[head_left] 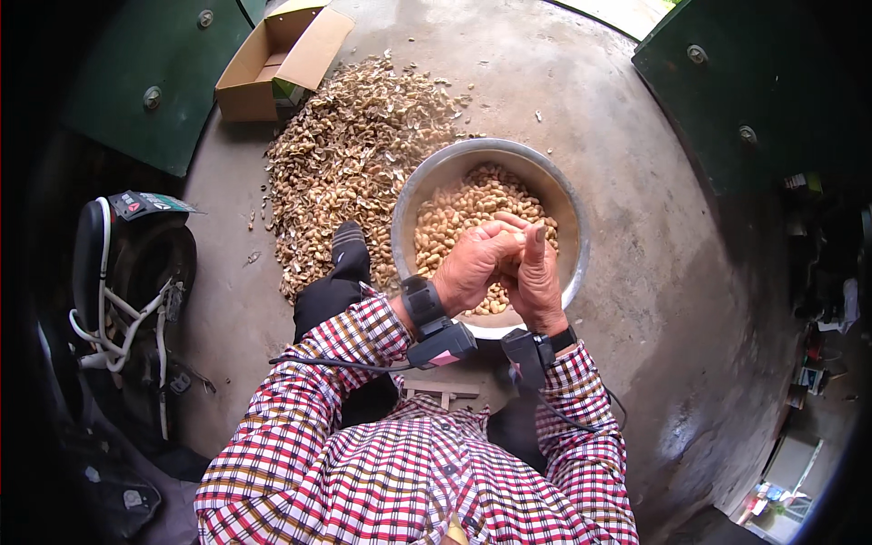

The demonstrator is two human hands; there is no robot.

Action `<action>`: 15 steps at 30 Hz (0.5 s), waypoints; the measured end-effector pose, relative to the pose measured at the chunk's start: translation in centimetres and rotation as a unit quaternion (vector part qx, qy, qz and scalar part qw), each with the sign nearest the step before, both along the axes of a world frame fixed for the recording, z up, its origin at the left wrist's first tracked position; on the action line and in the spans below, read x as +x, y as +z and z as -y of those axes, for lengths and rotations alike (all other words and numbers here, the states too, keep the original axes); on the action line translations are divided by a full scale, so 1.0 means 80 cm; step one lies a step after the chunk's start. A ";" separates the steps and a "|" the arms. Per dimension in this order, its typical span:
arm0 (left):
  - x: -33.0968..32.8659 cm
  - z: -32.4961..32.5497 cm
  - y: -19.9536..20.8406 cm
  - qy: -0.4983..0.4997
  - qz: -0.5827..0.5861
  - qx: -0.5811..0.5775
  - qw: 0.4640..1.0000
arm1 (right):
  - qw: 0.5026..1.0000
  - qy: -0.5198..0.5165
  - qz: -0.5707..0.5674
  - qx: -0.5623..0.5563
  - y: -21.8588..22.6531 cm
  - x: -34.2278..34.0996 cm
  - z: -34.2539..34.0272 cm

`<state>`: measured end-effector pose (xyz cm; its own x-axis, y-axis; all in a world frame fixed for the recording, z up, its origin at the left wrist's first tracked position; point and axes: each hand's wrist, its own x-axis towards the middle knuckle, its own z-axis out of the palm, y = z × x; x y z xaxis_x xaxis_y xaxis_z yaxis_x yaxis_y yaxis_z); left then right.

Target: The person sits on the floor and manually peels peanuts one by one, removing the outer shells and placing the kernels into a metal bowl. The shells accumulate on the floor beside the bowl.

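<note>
My left hand (472, 264) and my right hand (536, 283) meet over a wide metal basin (565, 186). Inside it lies a heap of unshelled peanuts (463, 211). The fingers of my left hand are closed in a pinch, pressed against those of the right. The right thumb points up while its other fingers curl in. Whatever sits between the fingertips is small and mostly hidden. Left of the basin, a large pile of broken peanut shells (350, 150) spreads over the concrete floor (654, 263).
An open cardboard box (247, 98) stands behind the shell pile. My dark-shod foot (349, 250) rests at the pile's near edge. A black wheeled thing with white tubing (136, 309) is at the left. Green door panels (718, 95) flank both sides; cables hang from my wrist devices (442, 347).
</note>
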<state>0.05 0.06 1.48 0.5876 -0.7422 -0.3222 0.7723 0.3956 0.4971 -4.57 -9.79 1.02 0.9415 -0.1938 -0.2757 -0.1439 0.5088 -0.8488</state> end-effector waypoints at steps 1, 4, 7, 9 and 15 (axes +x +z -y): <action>0.006 0.000 -0.012 -0.011 0.027 -0.006 1.000 | 1.000 -0.016 0.010 0.002 -0.010 0.003 0.013; 0.014 -0.002 -0.023 0.014 0.054 0.031 0.998 | 0.993 -0.089 0.016 -0.070 -0.003 0.003 0.030; 0.017 -0.002 -0.029 0.009 0.042 0.043 0.998 | 0.978 -0.044 0.055 -0.194 -0.007 -0.005 0.037; 0.017 -0.004 -0.025 0.000 0.032 0.032 0.999 | 0.977 -0.006 0.057 -0.206 -0.003 -0.004 0.036; 0.017 -0.006 -0.019 -0.025 0.020 0.028 0.999 | 0.964 -0.001 0.049 -0.260 0.009 0.001 0.029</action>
<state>1.38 0.53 -0.02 0.5643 -0.7520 -0.3406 0.7690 0.3288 0.5482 -4.50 -12.13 1.75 0.9576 -0.2837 -0.0507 -0.0499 0.0101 -0.9987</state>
